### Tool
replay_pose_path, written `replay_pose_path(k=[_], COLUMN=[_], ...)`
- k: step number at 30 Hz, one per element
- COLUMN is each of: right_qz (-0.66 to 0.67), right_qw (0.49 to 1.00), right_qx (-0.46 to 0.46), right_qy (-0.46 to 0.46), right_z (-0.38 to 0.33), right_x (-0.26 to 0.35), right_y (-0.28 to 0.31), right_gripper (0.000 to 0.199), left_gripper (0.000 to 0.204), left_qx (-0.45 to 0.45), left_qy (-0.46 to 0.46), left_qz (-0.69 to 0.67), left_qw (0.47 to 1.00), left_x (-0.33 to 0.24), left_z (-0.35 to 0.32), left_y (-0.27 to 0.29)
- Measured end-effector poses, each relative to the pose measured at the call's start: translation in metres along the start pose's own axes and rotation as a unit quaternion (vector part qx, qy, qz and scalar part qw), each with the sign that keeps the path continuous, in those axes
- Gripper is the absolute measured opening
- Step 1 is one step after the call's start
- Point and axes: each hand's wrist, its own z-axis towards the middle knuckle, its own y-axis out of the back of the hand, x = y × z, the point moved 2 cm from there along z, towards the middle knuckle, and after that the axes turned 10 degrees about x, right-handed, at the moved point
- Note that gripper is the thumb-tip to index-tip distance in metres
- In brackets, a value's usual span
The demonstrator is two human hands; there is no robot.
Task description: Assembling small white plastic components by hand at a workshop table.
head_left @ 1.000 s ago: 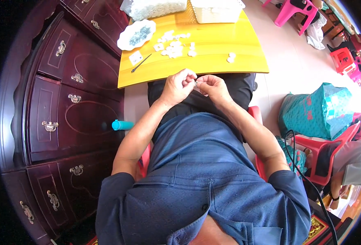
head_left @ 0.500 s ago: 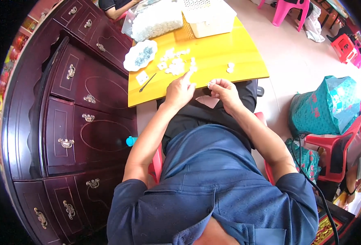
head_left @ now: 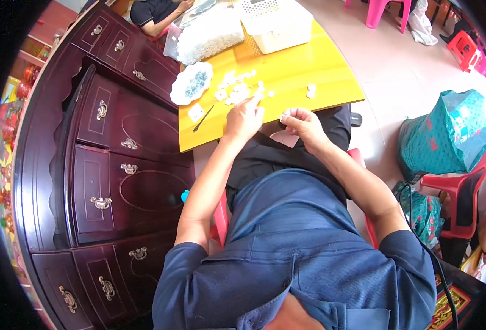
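Observation:
My left hand (head_left: pixel 244 122) reaches over the near edge of the yellow table (head_left: pixel 314 74). Its index finger stretches to the scattered small white pieces (head_left: pixel 233 88), and the thumb stands apart from it. Glare washes out the fingertip, so contact is hard to judge. Just off the table edge, my right hand (head_left: pixel 306 129) pinches a small white piece (head_left: pixel 283 118) between thumb and fingers. Two or so similar pieces (head_left: pixel 311 91) lie apart on the right. A thin dark tool (head_left: pixel 203 119) rests at the left, beside a small white square card (head_left: pixel 195 113).
A scalloped white dish (head_left: pixel 181 98) holds bluish clear bits. Behind it stand a large bag of whitish pieces (head_left: pixel 210 41) and a white basket (head_left: pixel 281 36). Dark wooden drawers (head_left: pixel 138 110) line my left. A teal bag (head_left: pixel 440 135) sits on my right. Another person's arm (head_left: pixel 163 25) shows at the far end.
The whole view has shifted slightly. My left fingertip has drawn back a little toward me, and a white piece now shows just right of it. My right hand keeps its pinch.

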Motion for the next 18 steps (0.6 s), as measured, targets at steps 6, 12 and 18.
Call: replay_pose_path(k=[6, 12, 18], right_qz=[-0.007, -0.008, -0.008], right_qw=[1.000, 1.000, 1.000], right_qx=[0.013, 0.009, 0.012], right_qy=[-0.003, -0.010, -0.012], right_z=[-0.001, -0.001, 0.001], right_x=[-0.001, 0.000, -0.002], right_y=[-0.002, -0.001, -0.001], right_gripper=[0.007, 0.007, 0.006], left_gripper=[0.026, 0.015, 0.015], left_qx=[-0.024, -0.007, -0.020], left_qy=[0.014, -0.004, 0.008], left_qz=[0.048, 0.055, 0.076], left_qw=[0.998, 0.998, 0.997], left_x=[0.018, 0.018, 0.035], left_z=[0.015, 0.025, 0.028], left_y=[0.005, 0.003, -0.008])
